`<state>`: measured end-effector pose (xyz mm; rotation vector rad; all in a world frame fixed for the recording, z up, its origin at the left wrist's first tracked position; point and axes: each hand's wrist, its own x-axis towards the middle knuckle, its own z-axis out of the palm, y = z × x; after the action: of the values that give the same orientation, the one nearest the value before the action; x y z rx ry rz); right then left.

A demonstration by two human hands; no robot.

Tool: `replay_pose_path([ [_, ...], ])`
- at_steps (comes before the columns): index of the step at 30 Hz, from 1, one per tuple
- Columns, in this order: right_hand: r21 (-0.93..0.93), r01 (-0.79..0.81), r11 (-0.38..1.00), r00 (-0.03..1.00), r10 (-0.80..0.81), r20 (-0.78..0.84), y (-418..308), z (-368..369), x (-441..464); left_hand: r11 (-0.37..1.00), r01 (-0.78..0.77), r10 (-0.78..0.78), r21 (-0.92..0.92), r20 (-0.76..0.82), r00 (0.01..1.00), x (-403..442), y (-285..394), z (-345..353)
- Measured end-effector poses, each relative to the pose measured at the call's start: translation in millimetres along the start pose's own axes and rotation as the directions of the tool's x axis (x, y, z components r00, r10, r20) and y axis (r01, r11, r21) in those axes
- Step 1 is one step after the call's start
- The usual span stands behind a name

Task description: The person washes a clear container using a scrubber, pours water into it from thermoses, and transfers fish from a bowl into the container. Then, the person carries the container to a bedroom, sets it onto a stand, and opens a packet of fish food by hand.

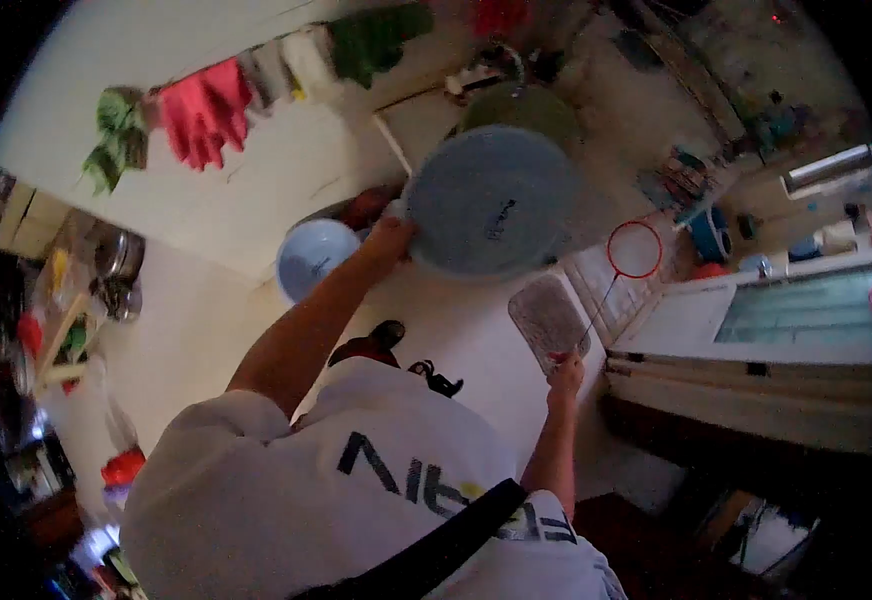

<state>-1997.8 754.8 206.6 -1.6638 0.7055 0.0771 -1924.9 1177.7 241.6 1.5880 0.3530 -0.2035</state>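
My left hand (393,238) is closed on the rim of a large grey-blue plastic basin (496,195), which is tilted so that a broad round face with a dark mark shows. Out to the right, my right hand (566,372) grips the handle of a badminton racket (619,273) with a thin shaft and a red-rimmed head pointing away from me. Below and left of the large basin, a smaller light-blue basin (316,255) is partly behind my left forearm.
Pink rubber gloves (206,112) and green cloths (381,42) hang along the wall. A greyish mat (548,315) lies on the floor near a white door (686,320) with a glass panel. Shelving with pots (118,255) stands at left; a green tub (531,105) is behind the large basin.
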Motion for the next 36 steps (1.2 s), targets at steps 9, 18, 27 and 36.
replay_pose_path([
  [9,-0.155,0.141,0.978,0.912,-0.067,0.405,51.4,59.2,28.5,1.0,-0.005,0.006,0.004,-0.569,0.822,-153.2,-65.6,-57.9],
  [18,-0.361,0.661,0.658,0.473,0.008,0.881,-1.1,187.2,-59.7,0.96,0.201,-0.265,-0.197,-0.872,0.412,-302.9,-196.1,-147.6],
  [27,0.028,0.937,0.348,-0.114,0.228,0.967,-31.3,369.1,-337.8,0.96,0.23,-0.191,-0.158,-0.973,0.127,-495.6,-244.3,-223.9],
  [36,0.118,0.615,0.78,-0.427,0.203,0.881,-18.2,535.0,-494.4,0.809,-0.259,-0.557,-0.527,-0.828,-0.055,-600.1,-262.7,-226.6],
])
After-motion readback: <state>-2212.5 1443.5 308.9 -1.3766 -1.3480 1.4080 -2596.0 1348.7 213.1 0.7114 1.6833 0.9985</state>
